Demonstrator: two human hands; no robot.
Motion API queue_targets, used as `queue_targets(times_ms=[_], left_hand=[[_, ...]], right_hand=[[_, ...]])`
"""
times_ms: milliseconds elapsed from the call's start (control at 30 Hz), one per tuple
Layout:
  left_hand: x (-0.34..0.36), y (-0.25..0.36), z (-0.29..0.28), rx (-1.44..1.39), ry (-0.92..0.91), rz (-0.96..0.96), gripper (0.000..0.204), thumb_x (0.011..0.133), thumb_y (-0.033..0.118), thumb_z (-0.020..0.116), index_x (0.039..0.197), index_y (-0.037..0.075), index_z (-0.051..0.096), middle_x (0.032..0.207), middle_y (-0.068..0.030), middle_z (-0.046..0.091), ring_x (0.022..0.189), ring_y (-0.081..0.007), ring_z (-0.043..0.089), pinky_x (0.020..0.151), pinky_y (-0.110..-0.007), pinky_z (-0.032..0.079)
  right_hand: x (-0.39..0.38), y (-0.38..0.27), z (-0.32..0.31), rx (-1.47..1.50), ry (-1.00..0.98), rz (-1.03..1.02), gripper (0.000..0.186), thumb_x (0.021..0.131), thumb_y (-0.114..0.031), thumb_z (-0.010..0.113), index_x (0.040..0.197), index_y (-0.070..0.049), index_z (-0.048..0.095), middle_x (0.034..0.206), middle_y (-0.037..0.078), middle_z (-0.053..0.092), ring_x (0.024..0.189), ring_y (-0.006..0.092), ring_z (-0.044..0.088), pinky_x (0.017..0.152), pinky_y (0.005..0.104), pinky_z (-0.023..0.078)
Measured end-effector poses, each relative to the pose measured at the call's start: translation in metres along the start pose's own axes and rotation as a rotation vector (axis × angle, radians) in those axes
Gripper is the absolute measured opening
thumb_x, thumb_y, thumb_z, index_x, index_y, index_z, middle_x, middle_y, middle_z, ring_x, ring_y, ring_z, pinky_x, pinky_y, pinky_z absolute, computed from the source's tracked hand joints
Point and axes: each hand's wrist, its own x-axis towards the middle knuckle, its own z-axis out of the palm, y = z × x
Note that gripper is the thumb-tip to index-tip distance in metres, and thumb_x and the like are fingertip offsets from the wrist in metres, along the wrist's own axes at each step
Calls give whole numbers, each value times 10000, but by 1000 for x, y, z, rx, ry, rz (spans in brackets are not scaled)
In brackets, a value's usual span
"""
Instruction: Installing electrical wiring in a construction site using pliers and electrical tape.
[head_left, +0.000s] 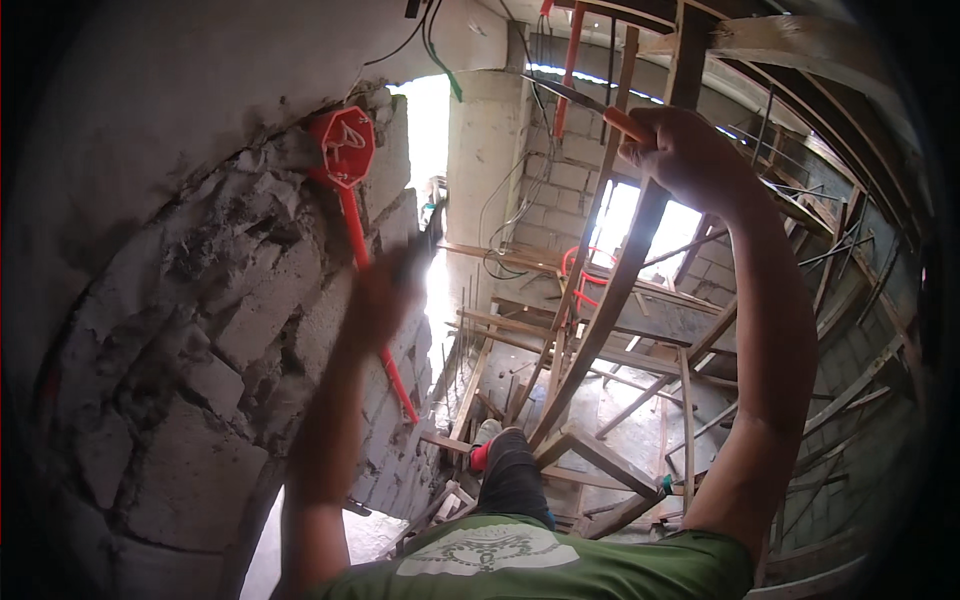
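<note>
My right hand (685, 155), raised at the upper right, is closed around the orange handle of a tool (622, 122). Its long, thin, dark blade points up and to the left; I cannot tell its exact kind. My left hand (385, 295) is smeared by motion in front of the broken wall, next to a red conduit (354, 228). A dark, blurred object (436, 222) sticks up from its fingers, too unclear to name. Above that hand, a red octagonal electrical box (358, 162) with a pale loop of wire inside is set in the wall.
Rough broken blockwork (190, 370) fills the left side beneath smooth plaster (200, 60). Dark cables (430, 40) hang from above. A timber post (625, 275) rises close to my right arm. Planks, braces and rods crowd the right, and a foot in a shoe (487, 432) shows far below.
</note>
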Motion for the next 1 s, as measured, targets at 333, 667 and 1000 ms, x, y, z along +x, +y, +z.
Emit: queue_targets(times_ms=[333, 667, 1000], left_hand=[[165, 93, -23, -590, -250, -132, 406, 807, 74, 539, 1179, -9, 676, 1152, -85, 694, 960, -211, 664, 817, -402, 591], [185, 94, -17, -525, -262, -138, 305, 920, 81, 550, 1197, 14, 659, 1034, -88, 700, 883, -164, 667, 765, -307, 591], [74, -51, 81, -165, -80, 236, 367, 1004, 236, 555, 1349, 110, 538, 794, -48, 602, 621, -123, 573, 537, -261, 482]], right_hand=[[4, 10, -39, -145, -127, -20, 306, 945, -245, 665, 1192, -65, 680, 842, 107, 692, 776, 221, 654, 771, 392, 500], [6, 17, -28, -28, -123, -57, 321, 939, -287, 680, 1183, -79, 678, 924, 93, 695, 887, 224, 657, 819, 386, 500], [2, 8, -27, -96, -95, 0, 236, 929, -264, 674, 936, -34, 621, 771, 84, 617, 767, 224, 616, 742, 407, 472]])
